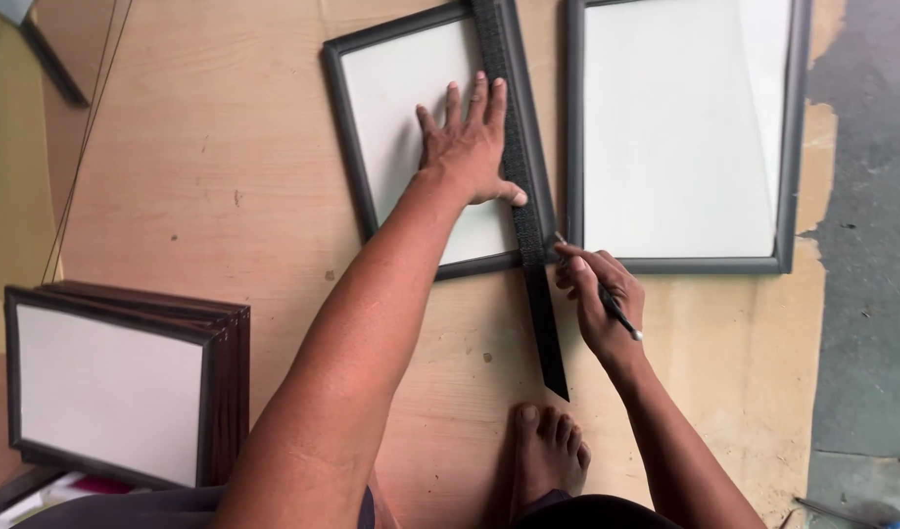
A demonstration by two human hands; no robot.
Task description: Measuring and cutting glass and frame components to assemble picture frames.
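Two hands at centre | left hand [467,147] flat, fingers spread, pinning ruler [524,186] on frame [347,127] | right hand [595,294] pinched on cutter [607,299] at lower edge | risk: ruler slips, cut wanders toward thumb.

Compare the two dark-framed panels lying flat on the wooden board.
The smaller dark-framed white panel lies tilted under the left hand and a black ruler; the larger dark-framed white panel lies straighter, touched by nothing. The right hand holds a thin tool at the smaller one's corner. Both have white faces.
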